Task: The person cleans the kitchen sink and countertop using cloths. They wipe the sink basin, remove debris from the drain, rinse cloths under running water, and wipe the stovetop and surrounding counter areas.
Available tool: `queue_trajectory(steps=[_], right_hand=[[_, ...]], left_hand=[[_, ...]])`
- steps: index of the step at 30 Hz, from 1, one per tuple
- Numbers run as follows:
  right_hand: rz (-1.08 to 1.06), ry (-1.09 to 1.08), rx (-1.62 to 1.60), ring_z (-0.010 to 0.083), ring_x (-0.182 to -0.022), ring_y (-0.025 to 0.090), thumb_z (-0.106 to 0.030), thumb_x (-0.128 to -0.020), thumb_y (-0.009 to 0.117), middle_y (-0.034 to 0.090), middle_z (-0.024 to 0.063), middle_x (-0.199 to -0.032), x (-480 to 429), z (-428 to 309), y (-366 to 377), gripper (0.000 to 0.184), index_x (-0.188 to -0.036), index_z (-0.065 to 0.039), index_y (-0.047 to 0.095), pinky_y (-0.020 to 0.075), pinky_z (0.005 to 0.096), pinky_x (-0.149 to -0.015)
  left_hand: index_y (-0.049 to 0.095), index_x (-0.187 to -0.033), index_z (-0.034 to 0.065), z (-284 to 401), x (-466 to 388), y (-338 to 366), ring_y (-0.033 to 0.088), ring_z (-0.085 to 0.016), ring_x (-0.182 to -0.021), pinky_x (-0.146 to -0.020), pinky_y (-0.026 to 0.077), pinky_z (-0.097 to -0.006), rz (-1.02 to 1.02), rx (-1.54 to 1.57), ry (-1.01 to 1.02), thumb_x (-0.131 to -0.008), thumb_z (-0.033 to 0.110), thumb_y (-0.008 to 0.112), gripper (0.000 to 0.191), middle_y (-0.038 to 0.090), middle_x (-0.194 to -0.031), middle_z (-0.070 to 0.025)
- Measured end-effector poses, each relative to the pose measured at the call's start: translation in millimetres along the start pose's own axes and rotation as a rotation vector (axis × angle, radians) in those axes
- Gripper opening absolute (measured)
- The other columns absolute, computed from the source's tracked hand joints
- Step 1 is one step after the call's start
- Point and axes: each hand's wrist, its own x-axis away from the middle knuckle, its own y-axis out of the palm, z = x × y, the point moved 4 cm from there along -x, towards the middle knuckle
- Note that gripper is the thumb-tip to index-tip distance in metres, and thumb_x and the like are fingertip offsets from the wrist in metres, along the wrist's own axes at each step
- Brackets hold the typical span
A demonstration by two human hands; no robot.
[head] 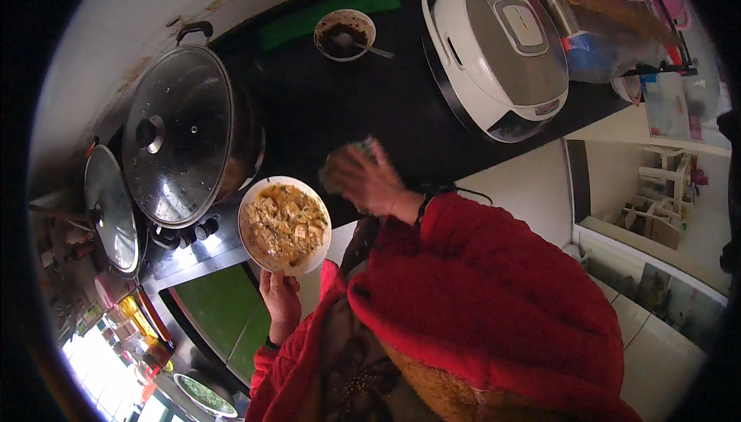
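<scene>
My left hand (280, 301) grips the near rim of a white bowl (317, 261) and keeps it just off the counter's front edge. In the bowl is a saucy dish of tofu cubes (283, 219) with chopped greens. My right hand (370, 182), blurred by motion, lies over a greyish-green cloth (331, 174) on the black countertop (347, 101). Most of that cloth is hidden under the palm and fingers. Both sleeves are red.
A large lidded steel pot (179, 138) stands on the stove at left, beside a second lidded pan (113, 208). Behind are a small bowl with dark residue and a spoon (345, 34), and a green strip (341, 11). A white rice cooker (503, 46) sits at right.
</scene>
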Motion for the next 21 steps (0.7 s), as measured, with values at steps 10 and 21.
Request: queue_trajectory(steps=[10,21], right_hand=[[0.105,-0.028,-0.176,0.0329,-0.128,0.041,-0.032,-0.087,0.055,0.052,0.0116,-0.130,3.3,-86.2,-11.9,0.042,-0.121,-0.009,0.057,0.0250,0.0453,-0.113],[0.031,-0.151,0.075,0.0236,-0.131,0.038,-0.047,-0.082,0.061,0.048,-0.0003,-0.137,85.1,-146.3,-33.8,0.054,-0.130,-0.023,0.055,0.0218,0.0566,-0.111]], left_hand=[[0.056,-0.098,0.0059,5.1,0.4,2.4,0.043,-0.009,-0.051,-0.046,0.035,-0.0223,0.003,0.015,0.015,-0.091,0.015,0.053,0.011,0.051,-0.067,0.0003],[0.057,-0.096,0.0074,10.0,-1.8,7.5,0.049,-0.010,-0.058,-0.049,0.039,-0.0229,-0.091,0.028,-0.054,-0.091,0.014,0.053,0.009,0.054,-0.071,-0.0002]])
